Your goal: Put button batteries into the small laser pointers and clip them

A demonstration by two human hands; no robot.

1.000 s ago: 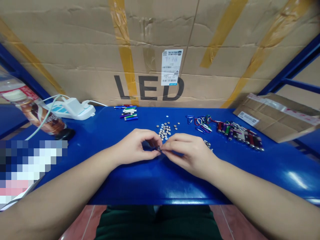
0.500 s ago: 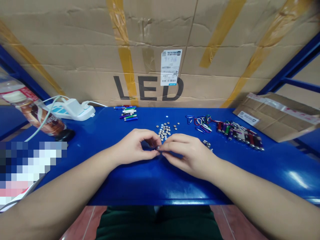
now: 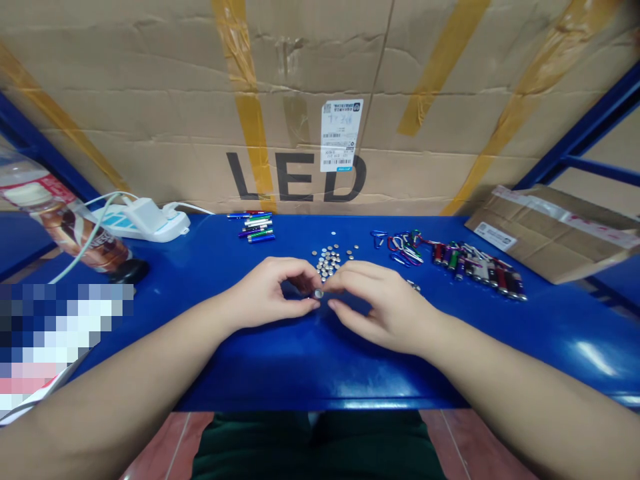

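My left hand (image 3: 277,290) pinches a small round metal piece (image 3: 319,293) with a pale centre between thumb and fingertips; its kind is too small to tell. Close by on the right, my right hand (image 3: 380,303) has its thumb and fingers apart, with nothing visible between them. Its fingertips are right beside the piece; whether they touch it I cannot make out. Just beyond both hands lies a loose cluster of button cells (image 3: 329,261). Small metal parts (image 3: 413,285) lie partly hidden behind my right hand.
Coloured metal tubes (image 3: 257,225) lie at the back left. Carabiners (image 3: 403,247) and keychain flashlights (image 3: 480,267) lie on the right by a small carton (image 3: 555,230). A power strip (image 3: 145,220) and a bottle (image 3: 70,220) stand left. A large cardboard box (image 3: 190,100) closes off the back.
My right hand's thumb and fingers have parted and drawn slightly back from the metal piece. The piece now shows its round face in my left fingertips. The left hand has hardly moved.
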